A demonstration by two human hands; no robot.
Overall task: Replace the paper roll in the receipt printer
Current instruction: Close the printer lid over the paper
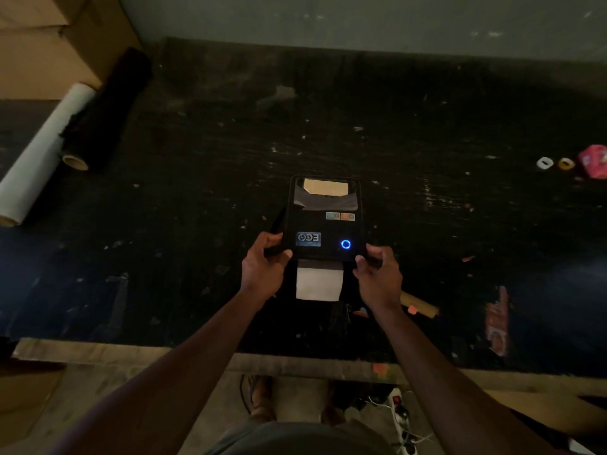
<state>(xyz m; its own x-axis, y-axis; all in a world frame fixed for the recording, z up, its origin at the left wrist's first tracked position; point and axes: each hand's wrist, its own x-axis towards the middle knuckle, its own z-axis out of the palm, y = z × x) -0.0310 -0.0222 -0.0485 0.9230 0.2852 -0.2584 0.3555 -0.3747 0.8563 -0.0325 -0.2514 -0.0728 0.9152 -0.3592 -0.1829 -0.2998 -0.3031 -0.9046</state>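
A black receipt printer (323,221) sits in the middle of a dark, scuffed table (197,192). Its lid is down and a blue ring light (345,244) glows at its front right. A strip of white receipt paper (318,284) hangs out of the front slot toward me. My left hand (262,267) grips the printer's front left corner. My right hand (377,277) grips its front right corner. The roll inside the printer is hidden.
A long white roll (42,152) and a black roll (108,110) lie at the left, beside cardboard boxes (49,37). Two small tape rings (555,163) and a pink item (594,160) sit at the right. A brown cardboard tube (420,303) lies behind my right wrist. A power strip (400,418) is on the floor.
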